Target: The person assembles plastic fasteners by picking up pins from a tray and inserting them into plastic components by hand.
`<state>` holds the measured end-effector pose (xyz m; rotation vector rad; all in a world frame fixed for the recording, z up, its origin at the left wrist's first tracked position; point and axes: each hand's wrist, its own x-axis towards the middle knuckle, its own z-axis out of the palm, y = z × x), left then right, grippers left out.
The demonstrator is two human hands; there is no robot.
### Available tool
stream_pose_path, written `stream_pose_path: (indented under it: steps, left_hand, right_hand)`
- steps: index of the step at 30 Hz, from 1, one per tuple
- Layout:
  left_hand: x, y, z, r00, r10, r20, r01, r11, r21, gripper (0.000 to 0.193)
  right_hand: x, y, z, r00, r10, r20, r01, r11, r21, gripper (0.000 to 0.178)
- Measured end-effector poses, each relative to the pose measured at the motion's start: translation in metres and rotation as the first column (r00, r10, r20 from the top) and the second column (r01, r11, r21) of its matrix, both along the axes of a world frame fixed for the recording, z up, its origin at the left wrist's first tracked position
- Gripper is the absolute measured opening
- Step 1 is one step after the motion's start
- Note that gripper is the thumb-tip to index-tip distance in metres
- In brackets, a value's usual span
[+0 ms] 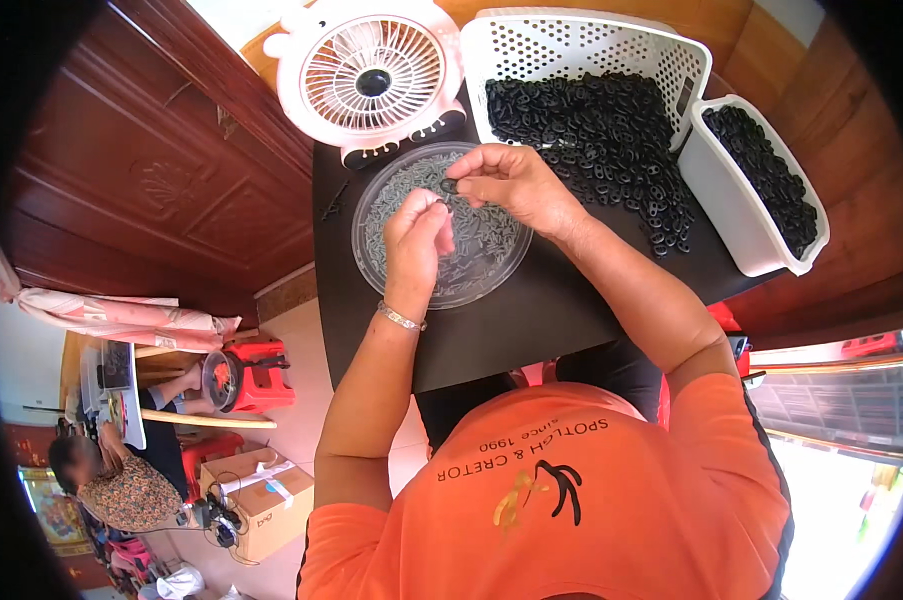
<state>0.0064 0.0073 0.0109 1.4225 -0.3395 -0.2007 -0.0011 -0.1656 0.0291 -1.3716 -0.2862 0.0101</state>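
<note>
From where I stand, the work in hand looks to be close fingertip work on one small black flat ring-like plastic piece point(449, 186), held up over a round clear plastic tray point(360, 245). The right hand point(507, 185) pinches that piece between thumb and forefinger. The left hand point(417, 240) is curled, its thumb and forefinger pressed together on something small and dark, too covered for me to name. The two sets of fingertips are just beside each other; whether the two bits touch, I cannot tell.

Thin grey slivers point(402, 190) lie scattered through the tray. Beyond the right hand, a heap of black oval two-holed plastic links point(582, 110) fills a white perforated plastic basket point(692, 62) and spills over onto the dark flat surface point(557, 300). More black pieces point(762, 170) fill a plain white plastic bin point(734, 225) at the far right, and a pink round fan point(374, 82) stands behind the tray.

To my eye, the next move calls for a steady left hand, a light pinch from the right, and the two bits lined up before any pressing
</note>
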Motion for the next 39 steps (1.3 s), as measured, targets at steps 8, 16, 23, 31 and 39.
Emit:
stream_pose_path:
  steps: [8,16,23,31,39]
  left_hand:
    - [-0.0006,-0.0004,-0.0005,1.000,-0.004,0.015,0.004,1.000,-0.002,0.013]
    - [-0.0019,-0.0008,0.0015,1.000,0.000,0.001,0.000,1.000,0.012,0.015]
    - [-0.0021,-0.0002,0.0015,1.000,-0.003,-0.003,0.003,1.000,0.005,0.014]
    - [-0.0035,-0.0020,-0.0009,1.000,0.014,-0.009,-0.014,1.000,-0.001,0.013]
    - [-0.0028,-0.0031,-0.0012,0.999,0.032,-0.013,-0.032,0.999,-0.004,0.015]
  right_hand:
    - [-0.0005,-0.0002,0.0009,1.000,0.004,0.005,-0.004,1.000,-0.023,0.015]
    - [-0.0008,0.0008,0.0002,1.000,0.007,-0.003,-0.007,0.999,-0.034,0.015]
    - [-0.0001,0.0040,-0.0046,0.998,0.003,0.069,0.005,0.994,-0.106,0.016]
    - [-0.0022,0.0044,-0.0039,0.998,-0.025,0.061,0.036,0.983,-0.179,0.014]
    - [-0.0033,0.0093,-0.0050,0.997,-0.029,0.065,0.041,0.982,-0.187,0.015]
